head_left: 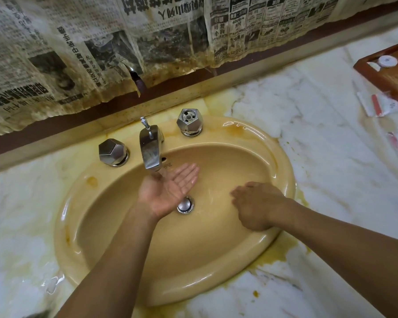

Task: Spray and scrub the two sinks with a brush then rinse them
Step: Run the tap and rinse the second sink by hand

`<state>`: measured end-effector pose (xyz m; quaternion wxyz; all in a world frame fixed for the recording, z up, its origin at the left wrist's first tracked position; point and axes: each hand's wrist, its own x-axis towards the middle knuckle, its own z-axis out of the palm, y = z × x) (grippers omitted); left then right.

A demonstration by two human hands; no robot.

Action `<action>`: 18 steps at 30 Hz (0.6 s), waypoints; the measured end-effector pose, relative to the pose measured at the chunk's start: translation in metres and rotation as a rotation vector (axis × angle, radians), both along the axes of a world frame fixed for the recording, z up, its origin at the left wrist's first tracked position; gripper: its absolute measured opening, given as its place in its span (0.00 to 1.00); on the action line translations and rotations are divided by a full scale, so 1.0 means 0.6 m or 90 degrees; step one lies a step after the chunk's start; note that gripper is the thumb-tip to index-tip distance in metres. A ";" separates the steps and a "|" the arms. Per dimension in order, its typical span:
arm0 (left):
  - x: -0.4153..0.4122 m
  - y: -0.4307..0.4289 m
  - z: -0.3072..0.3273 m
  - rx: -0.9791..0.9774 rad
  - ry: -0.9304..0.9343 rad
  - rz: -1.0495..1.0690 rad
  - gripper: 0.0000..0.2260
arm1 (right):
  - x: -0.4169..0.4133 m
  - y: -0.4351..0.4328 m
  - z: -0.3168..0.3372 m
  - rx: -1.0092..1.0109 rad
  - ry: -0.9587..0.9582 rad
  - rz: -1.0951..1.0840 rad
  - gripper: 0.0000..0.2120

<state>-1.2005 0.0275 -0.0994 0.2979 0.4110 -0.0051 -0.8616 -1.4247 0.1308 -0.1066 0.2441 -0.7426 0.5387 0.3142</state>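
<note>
A yellow oval sink (216,271) is set in a stained marble counter. Water runs from its chrome faucet (150,148) onto my left hand (170,187), which lies palm up with fingers straight, just under the spout. My right hand (255,205) presses palm down on the wet right wall of the basin and holds nothing. The chrome drain plug (185,204) shows between my two hands. Faceted chrome knobs stand left (112,152) and right (189,122) of the faucet. No brush or spray bottle is in view.
Stained newspaper (124,47) hangs over the wall behind the sink. At the right, a wooden tray (391,74) holds a small white lid, and small plastic packets (381,106) lie on the marble counter (331,157). Yellow stains ring the sink rim.
</note>
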 end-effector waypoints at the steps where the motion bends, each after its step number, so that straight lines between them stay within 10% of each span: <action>1: 0.012 -0.004 0.007 -0.038 -0.042 -0.020 0.22 | 0.003 0.001 0.001 -0.021 0.017 -0.005 0.29; 8: 0.110 -0.011 0.053 -0.687 -0.857 -0.287 0.11 | 0.011 -0.036 -0.033 -0.255 0.156 0.133 0.32; 13: 0.180 -0.003 0.024 -1.148 -1.036 -0.588 0.20 | 0.009 -0.089 -0.028 -0.373 0.199 0.322 0.31; 18: 0.218 0.004 -0.011 -1.314 -1.102 -0.783 0.25 | -0.017 -0.117 -0.018 -0.366 0.217 0.416 0.30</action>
